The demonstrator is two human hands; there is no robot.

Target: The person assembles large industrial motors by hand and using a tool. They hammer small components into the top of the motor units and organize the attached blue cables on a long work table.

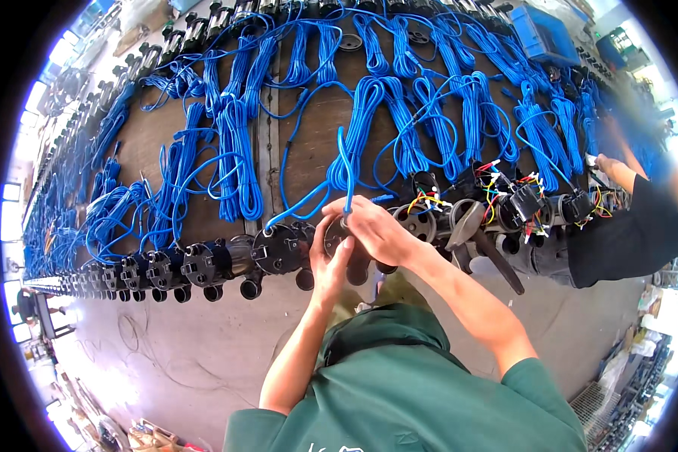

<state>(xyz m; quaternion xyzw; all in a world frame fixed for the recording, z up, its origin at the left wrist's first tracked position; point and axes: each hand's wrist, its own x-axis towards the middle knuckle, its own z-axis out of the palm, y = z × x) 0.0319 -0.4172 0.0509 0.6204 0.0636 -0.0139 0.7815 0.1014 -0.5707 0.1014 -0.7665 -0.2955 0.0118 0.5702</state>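
Note:
At the near edge of the bench, both my hands are at the round metal end cap (337, 235) of a cylindrical pump-like unit. My left hand (328, 260) closes round the cap's left and near side, thumb pointing up. My right hand (380, 232) comes from the right, its fingers closed at the base of a blue cable (346, 177) that rises from the cap. My right palm hides part of the cap, and the fingertips are partly covered. A neighbouring dark capped unit (277, 250), with its own blue cable, lies just left of my hands.
Bundled blue cables (237, 162) cover much of the brown bench top (309, 143). Right of me, units show loose coloured wires (497, 200), beside a dark handled tool (497, 260). Another person in dark clothing (625, 241) works farther right. A blue crate (544, 34) stands at the far right.

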